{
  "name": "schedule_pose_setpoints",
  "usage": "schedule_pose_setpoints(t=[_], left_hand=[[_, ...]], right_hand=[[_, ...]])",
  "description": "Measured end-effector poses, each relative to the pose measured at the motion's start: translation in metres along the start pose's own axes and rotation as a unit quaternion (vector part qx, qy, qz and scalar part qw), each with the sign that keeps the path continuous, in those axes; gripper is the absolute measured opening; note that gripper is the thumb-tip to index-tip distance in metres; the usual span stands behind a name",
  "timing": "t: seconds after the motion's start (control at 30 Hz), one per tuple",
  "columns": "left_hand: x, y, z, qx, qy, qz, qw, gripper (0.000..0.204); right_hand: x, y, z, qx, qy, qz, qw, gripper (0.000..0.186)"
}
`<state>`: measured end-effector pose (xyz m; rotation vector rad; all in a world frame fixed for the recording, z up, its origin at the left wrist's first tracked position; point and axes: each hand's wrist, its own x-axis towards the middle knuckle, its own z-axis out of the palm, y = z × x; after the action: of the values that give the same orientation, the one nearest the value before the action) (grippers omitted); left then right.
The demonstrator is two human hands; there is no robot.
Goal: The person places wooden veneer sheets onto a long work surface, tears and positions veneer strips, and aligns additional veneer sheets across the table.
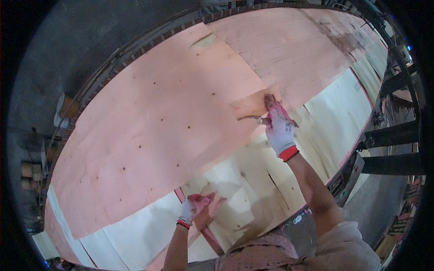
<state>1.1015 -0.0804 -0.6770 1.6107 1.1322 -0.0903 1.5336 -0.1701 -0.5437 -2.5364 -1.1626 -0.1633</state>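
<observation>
Right hand (280, 123) — veneer patch (250, 105) partly hidden

Diffuse light washes the pink veneer sheet (135, 108) before me, while the floor (90, 45) on the far left sits dim. Soft shadows lie beside my left hand (194, 207). A small blue light (409, 48) glints far right. Fisheye distortion bows straight edges toward black corners; fine detail looks smeared.

1. Right gloved hand (280, 125) grips a thin curved tool (247, 118) jutting left of its fingers.
2. Brownish veneer patch (248, 105): just left of those fingers.
3. Left gloved hand (194, 206): pinkish strip (212, 211) just beside its fingers; pink sheet (149, 149) beyond them.
</observation>
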Motion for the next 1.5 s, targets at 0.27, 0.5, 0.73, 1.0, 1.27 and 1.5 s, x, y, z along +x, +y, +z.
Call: schedule_pose_setpoints(t=[0.27, 0.5, 0.73, 1.0, 1.27, 1.5], left_hand=[[0.114, -0.082, 0.016, -0.194, -0.127, -0.055, 0.971, 0.025], [0.097, -0.061, 0.016, -0.002, -0.248, -0.096, 0.964, 0.025], [0.082, -0.039, 0.019, 0.006, -0.172, -0.015, 0.985, 0.045], [0.085, -0.019, 0.010, 0.195, -0.185, -0.141, 0.953, 0.064], [0.089, -0.039, 0.019, 0.131, -0.118, -0.047, 0.983, 0.054], [0.078, -0.063, 0.021, 0.202, -0.002, 0.144, 0.969, 0.055]], right_hand=[[0.189, -0.061, 0.093, -0.027, -0.003, -0.077, 0.997, 0.050], [0.347, -0.100, 0.202, -0.078, 0.032, -0.096, 0.992, 0.052], [0.431, -0.080, 0.316, -0.047, -0.029, -0.080, 0.995, 0.045], [0.462, -0.078, 0.289, 0.033, -0.136, -0.130, 0.982, 0.022], [0.235, -0.126, 0.202, 0.109, -0.146, -0.247, 0.952, 0.021], [-0.129, -0.171, 0.076, 0.363, -0.382, 0.134, 0.839, 0.070]])
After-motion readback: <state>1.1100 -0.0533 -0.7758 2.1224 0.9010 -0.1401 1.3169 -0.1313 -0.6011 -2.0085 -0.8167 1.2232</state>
